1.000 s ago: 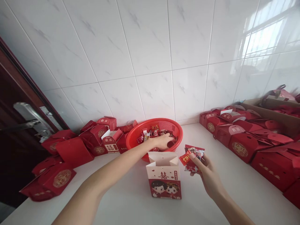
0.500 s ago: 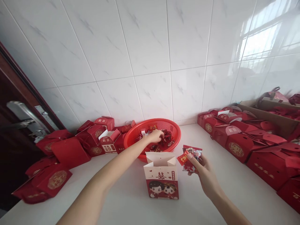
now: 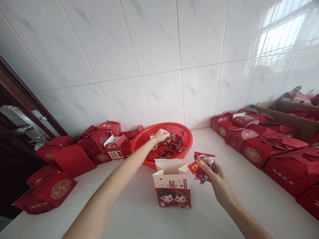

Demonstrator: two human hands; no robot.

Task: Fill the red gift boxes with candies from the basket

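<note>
My left hand [image 3: 161, 135] reaches into a red plastic basket [image 3: 190, 137], fingers bent together above the wrapped candies [image 3: 175, 145] lying there. Whatever is between those fingertips is hidden. Held up at the right, my right hand [image 3: 219, 182] pinches a small red candy packet [image 3: 193, 167] together with a larger printed snack packet [image 3: 208, 158]. Between my two forearms an open paper gift box [image 3: 173, 197], cream above and red below with two cartoon faces, stands upright on the white table, in front of the basket.
Red gift boxes [image 3: 61, 187] are clustered at the left, near a dark door with a metal handle [image 3: 27, 124]. More red boxes [image 3: 254, 154] line the right side. Behind them sits a cardboard carton [image 3: 302, 124] of red items. A tiled wall [image 3: 159, 96] closes the back.
My left hand has shifted slightly left and up within the basket, uncovering more candies. My right hand keeps its packets in nearly the same place. The view has tilted a little.
</note>
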